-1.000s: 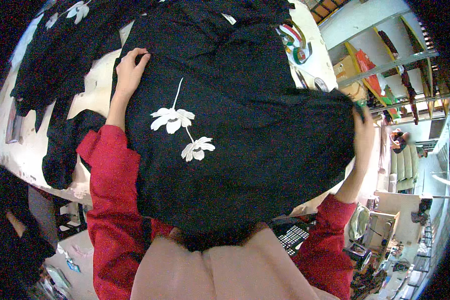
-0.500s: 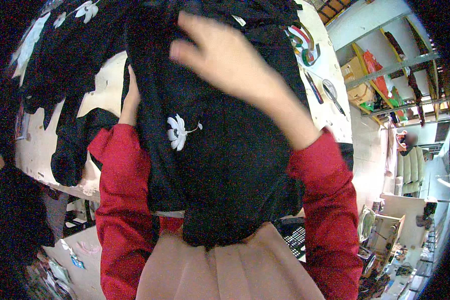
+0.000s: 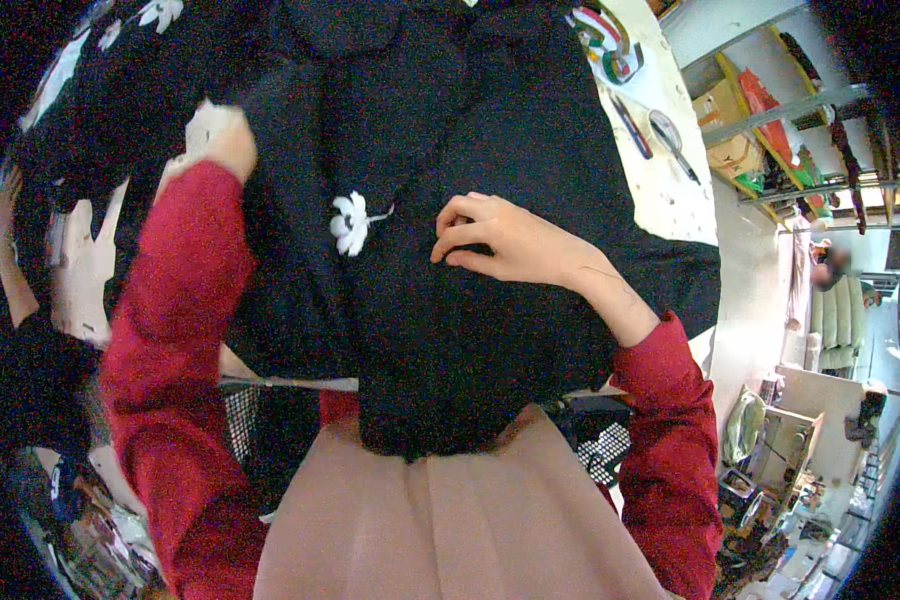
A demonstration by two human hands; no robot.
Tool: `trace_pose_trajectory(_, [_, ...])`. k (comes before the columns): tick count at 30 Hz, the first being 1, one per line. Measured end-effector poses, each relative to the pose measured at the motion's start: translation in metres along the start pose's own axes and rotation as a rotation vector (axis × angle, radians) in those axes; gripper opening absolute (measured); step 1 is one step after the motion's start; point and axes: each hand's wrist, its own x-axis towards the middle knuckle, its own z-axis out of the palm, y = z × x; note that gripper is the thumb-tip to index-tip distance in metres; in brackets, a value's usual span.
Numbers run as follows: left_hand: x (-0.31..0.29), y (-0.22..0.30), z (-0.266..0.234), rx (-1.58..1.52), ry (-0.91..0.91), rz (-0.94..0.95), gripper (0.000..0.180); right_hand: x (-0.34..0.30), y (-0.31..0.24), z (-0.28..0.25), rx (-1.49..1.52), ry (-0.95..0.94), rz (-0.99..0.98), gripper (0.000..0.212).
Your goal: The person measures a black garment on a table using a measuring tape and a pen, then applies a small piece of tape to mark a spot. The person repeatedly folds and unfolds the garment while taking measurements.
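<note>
Right hand (image 3: pixel 515 240), fingers curled, over black cloth (image 3: pixel 470 340) near white flower motif (image 3: pixel 350 224); left hand (image 3: pixel 232 145) blurred by cloth's left side; cannot tell either grip

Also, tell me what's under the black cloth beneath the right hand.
The pale table shows beyond the edges of the black cloth; anything else beneath it is covered.

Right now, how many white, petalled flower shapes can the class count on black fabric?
3: a white petalled flower on the black fabric left of the right hand; a second flower at upper left; a smaller third flower beside it. Folds may hide others.
</note>
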Motion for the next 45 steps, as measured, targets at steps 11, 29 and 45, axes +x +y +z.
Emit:
trace_pose_trajectory(11, [0.049, 0.003, -0.036, 0.149, -0.2, 0.231, 0.026, 0.053, -0.042, 0.023, 0.567, 0.321, 0.344, 0.052])
trace_pose_trajectory(29, [0.065, 0.016, -0.044, 0.092, -0.273, 0.338, 0.023, 0.008, -0.084, 0.053, -0.208, 0.128, 0.439, 0.031])
trace_pose_trajectory(45, [-0.251, 0.123, -0.078, -0.733, -0.038, 0.516, 0.026, 0.022, 0.054, -0.022, -0.027, -0.008, -0.048, 0.016])
